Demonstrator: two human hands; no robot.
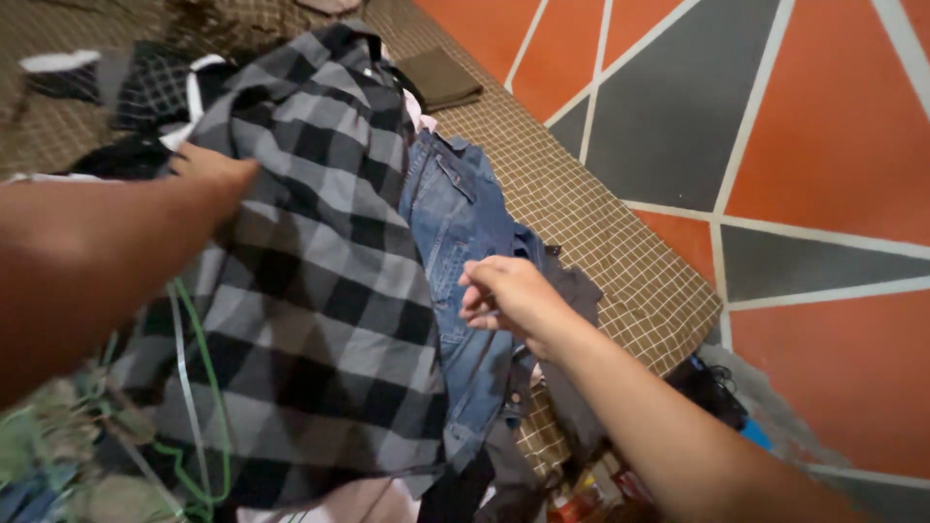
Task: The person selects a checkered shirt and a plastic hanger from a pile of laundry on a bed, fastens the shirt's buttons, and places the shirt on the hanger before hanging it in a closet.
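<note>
Head view, near to far. Right hand, fingers curled with nothing visibly in them, hovers over a blue denim garment. Left hand grips the upper part of a grey-and-black checked shirt, which lies draped over a clothes heap on a checked-cover bed. Folded olive cloth lies beyond.
</note>
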